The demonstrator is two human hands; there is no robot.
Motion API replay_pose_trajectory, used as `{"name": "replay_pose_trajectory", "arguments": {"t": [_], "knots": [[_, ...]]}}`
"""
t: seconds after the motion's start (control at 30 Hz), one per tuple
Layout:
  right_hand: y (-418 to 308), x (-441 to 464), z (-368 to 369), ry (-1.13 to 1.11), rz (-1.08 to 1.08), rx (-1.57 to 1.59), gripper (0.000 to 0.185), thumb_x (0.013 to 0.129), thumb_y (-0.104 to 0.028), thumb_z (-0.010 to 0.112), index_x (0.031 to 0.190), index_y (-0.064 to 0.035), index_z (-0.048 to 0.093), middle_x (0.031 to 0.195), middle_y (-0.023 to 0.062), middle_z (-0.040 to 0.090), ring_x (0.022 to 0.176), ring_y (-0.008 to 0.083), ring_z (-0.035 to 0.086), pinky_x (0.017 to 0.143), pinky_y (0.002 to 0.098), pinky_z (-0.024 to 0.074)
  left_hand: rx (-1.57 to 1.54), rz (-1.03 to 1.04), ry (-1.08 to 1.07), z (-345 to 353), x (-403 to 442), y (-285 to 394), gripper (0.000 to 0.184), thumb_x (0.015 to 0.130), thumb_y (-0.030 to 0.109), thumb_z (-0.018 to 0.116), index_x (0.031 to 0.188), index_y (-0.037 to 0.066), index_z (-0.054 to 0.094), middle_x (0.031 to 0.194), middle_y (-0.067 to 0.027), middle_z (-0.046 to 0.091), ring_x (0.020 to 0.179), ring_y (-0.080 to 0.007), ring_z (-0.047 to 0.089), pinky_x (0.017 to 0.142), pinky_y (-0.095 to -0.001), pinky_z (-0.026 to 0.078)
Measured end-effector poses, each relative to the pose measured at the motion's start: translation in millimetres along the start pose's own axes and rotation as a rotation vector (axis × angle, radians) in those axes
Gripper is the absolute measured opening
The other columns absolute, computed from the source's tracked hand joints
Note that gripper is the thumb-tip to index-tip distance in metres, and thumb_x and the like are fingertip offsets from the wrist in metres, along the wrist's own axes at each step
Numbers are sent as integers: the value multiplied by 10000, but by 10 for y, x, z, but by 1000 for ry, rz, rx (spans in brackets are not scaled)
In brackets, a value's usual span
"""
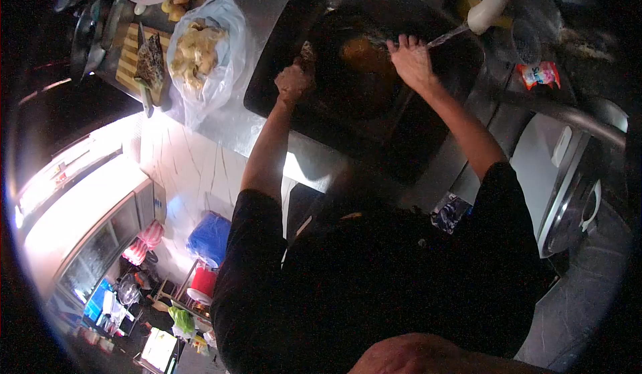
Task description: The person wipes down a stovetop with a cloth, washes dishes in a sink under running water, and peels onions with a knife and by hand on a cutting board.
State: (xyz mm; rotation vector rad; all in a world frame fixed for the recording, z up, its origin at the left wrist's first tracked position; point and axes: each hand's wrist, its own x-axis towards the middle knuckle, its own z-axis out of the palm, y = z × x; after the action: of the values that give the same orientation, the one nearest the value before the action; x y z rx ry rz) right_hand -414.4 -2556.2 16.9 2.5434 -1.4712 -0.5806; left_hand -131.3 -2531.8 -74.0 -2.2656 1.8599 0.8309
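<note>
Left hand [294,83] is gripping, with fingers closed, a speckled piece [307,50] over the sink [334,133]; right hand [411,61] is reaching half-open beside the water stream [447,36], and I cannot tell if it is holding something. Probably the piece is feeling light, soft and slippery, its lower end giving firm hold.

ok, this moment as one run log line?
left hand: gripping mottled item over sink | right hand: at water stream | tap: running | plastic bag: beside cutting board
</note>
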Motion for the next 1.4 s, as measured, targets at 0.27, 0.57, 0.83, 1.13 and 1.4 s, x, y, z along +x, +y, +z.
{"name": "replay_pose_trajectory", "arguments": {"t": [0.27, 0.57, 0.83, 1.13, 1.4], "knots": [[308, -325, 310, -150, -30, 280, 89, 731, -72, 549, 709, -26, 622, 636, 151, 582, 581, 253, 583, 543, 389, 455, 144, 66, 22, 95, 88, -48, 367, 820, 413, 505, 952, 96, 634, 866, -185, 641, 850, -350, 623, 724, -435, 499], [16, -464, -409, -443, 223, 1004, 284, 721, -149, 619, 978, -33, 652, 663, 153, 615, 514, 257, 578, 548, 390, 451, 84, 102, 87, -1, -103, 171, 321, 731, 338, 619, 877, 53, 638, 870, -162, 633, 840, -334, 619, 711, -430, 510], [261, -604, -369, -547, 109, 683, 144, 713, -77, 526, 681, 30, 617, 609, 157, 614, 577, 270, 617, 588, 387, 470, 124, 40, -14, 45, 5, 115, 360, 772, 400, 577, 883, 68, 660, 906, -161, 640, 864, -318, 626, 735, -414, 504], [340, -321, 476, -468, 400, 540, 206, 789, -152, 526, 897, -7, 625, 886, 176, 635, 852, 321, 613, 701, 422, 478, 100, 13, -166, 187, -24, 220, 394, 817, 421, 519, 967, 82, 652, 961, -161, 638, 940, -292, 613, 778, -384, 496], [353, -558, 252, -394, 404, 508, 326, 836, -204, 524, 1113, -41, 573, 982, 158, 626, 937, 308, 590, 795, 410, 468, 156, -192, -101, 1084, 327, 20, 552, 844, 531, 381, 1033, 75, 627, 1101, -195, 577, 1068, -319, 540, 853, -415, 454]]}}
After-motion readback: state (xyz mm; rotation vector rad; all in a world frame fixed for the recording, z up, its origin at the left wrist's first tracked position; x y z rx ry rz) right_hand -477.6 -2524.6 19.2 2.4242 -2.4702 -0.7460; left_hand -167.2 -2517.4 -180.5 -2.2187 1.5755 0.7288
